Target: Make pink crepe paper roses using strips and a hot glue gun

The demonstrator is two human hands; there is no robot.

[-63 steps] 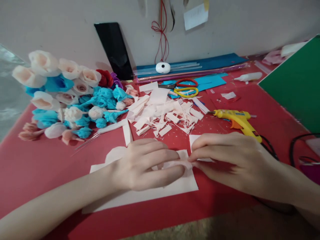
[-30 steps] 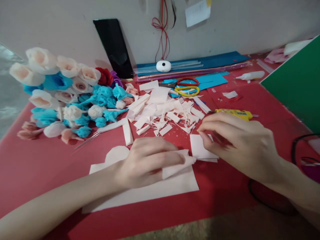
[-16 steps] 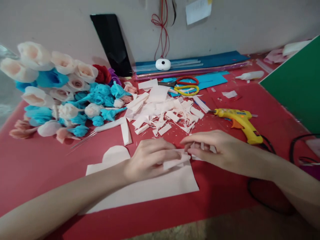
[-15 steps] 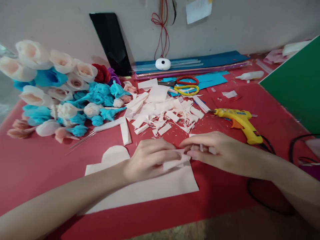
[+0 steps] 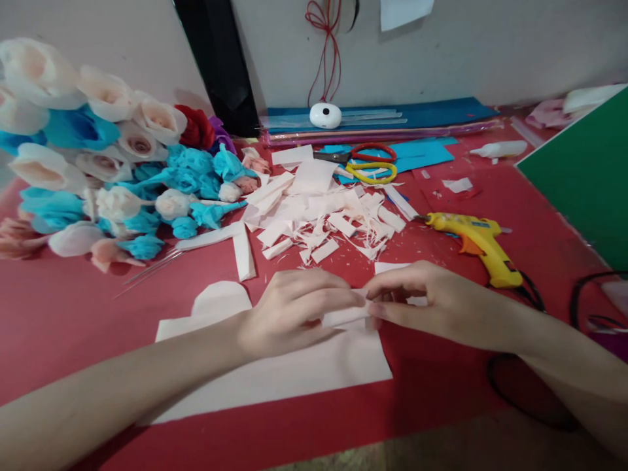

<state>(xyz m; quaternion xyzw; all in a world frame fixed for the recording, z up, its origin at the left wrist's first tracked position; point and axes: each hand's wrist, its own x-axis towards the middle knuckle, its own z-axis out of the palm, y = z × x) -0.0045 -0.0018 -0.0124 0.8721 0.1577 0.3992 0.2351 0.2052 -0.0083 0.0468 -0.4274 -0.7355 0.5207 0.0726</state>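
Note:
A small folded piece of pale paper (image 5: 346, 317) lies between my hands, over a larger pale pink paper sheet (image 5: 294, 376). My left hand (image 5: 299, 307) has its fingers bent over the folded piece, holding it from the left. With thumb and fingertips together, my right hand (image 5: 426, 294) pinches the right end of that same piece. Part of it is hidden under my left fingers. A rounded paper piece (image 5: 220, 297) sticks out behind the sheet, and another pale scrap (image 5: 392, 267) shows behind my right hand.
Paper offcuts (image 5: 318, 212) are heaped beyond my hands, with scissors (image 5: 370, 162) behind them. A yellow glue gun (image 5: 478, 242) lies at right, its cable trailing. Paper flowers (image 5: 118, 163) crowd the left, near thin wires (image 5: 152, 268). A green board (image 5: 589, 176) leans at far right.
My right hand has come in leftward, and its fingertips now pinch the end of the folded paper. My left hand stays on the paper. The camera view has shifted slightly.

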